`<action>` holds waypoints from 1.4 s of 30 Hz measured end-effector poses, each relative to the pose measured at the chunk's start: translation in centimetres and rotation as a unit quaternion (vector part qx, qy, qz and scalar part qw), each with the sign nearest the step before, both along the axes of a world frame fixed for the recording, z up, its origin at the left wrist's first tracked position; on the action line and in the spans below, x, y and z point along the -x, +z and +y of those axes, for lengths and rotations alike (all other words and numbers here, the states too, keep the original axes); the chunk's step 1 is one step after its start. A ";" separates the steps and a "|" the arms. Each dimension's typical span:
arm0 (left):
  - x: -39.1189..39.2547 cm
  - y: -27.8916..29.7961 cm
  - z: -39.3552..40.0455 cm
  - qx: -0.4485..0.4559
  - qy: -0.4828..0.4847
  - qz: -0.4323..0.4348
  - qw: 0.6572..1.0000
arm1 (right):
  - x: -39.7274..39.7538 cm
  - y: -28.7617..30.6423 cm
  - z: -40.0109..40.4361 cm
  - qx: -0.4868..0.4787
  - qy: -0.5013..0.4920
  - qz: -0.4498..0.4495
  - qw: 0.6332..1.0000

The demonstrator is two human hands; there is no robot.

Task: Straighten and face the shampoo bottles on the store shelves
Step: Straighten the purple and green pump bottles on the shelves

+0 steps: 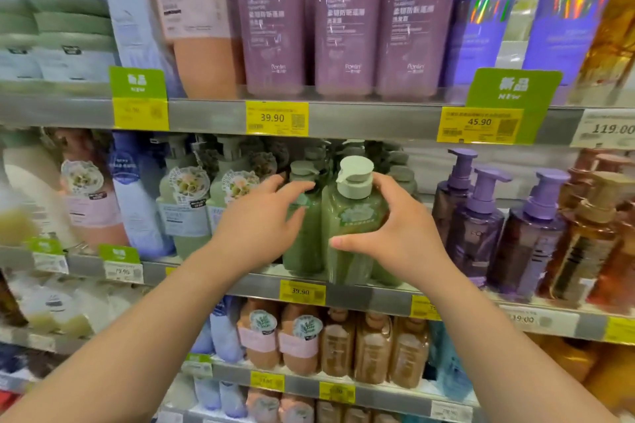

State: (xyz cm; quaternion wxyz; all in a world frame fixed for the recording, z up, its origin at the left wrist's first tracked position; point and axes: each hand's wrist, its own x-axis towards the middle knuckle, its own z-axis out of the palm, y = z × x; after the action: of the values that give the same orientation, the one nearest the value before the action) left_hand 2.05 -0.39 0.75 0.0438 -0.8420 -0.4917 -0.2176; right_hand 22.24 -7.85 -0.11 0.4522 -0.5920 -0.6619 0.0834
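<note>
On the middle shelf, two green shampoo bottles stand upright side by side at the front edge, above a yellow price tag. The right hand cups the green bottle with the pale pump cap, thumb across its front and fingers curled round its right shoulder. The left hand rests with fingers spread on the darker-capped green bottle just beside it, touching its neck and shoulder. Purple pump bottles stand to the right.
</note>
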 end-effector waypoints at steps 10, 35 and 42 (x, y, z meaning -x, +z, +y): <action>1.7 -0.9 2.9 0.025 -0.054 0.118 0.991 | 2.5 -0.9 3.1 0.041 -0.157 -0.088 0.983; 4.3 -0.3 4.6 0.049 -0.186 0.067 0.979 | 6.2 0.5 4.2 0.179 -0.266 -0.169 0.932; 8.1 -0.6 3.6 0.064 -0.282 -0.059 0.955 | 8.2 0.1 3.5 0.053 -0.318 -0.152 0.934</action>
State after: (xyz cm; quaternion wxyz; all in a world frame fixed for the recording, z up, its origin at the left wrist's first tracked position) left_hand -6.00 3.22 0.14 -0.1020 -0.9332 -0.2486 -0.2385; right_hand 14.05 -4.39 0.02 0.3170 -0.8003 -0.4942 -0.1213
